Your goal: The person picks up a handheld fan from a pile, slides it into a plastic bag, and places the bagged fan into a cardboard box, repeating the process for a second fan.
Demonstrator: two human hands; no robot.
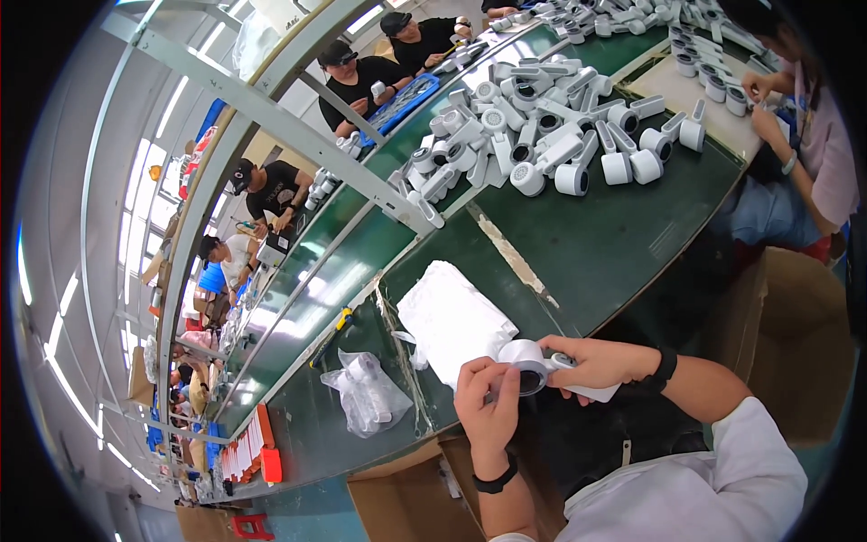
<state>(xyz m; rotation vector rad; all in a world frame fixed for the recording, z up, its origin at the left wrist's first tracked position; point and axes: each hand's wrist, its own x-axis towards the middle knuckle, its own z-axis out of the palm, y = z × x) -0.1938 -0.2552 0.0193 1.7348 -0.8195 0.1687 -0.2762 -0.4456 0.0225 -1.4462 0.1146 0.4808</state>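
A white appliance with a drum-shaped head and a straight handle, looking like a hair dryer [524, 353], is held between my two hands over the table's near edge. My right hand [596, 365] is closed around its handle side, with part of the handle [591, 391] showing below the fingers. The fingers of my left hand [488, 397] pinch the head's dark-ringed end from the left. Just beyond the hands lies a stack of white cloth or soft sheets [452, 316]. A clear plastic bag [366, 395] with something white inside rests to its left.
Many similar white dryers [542, 126] are heaped on the green table [623, 248]. A yellow-and-black tool [331, 336] lies left. Open cardboard boxes [411, 497] stand below. A metal frame [271, 108] rises at left. A co-worker [813, 154] works at right; others sit across the table.
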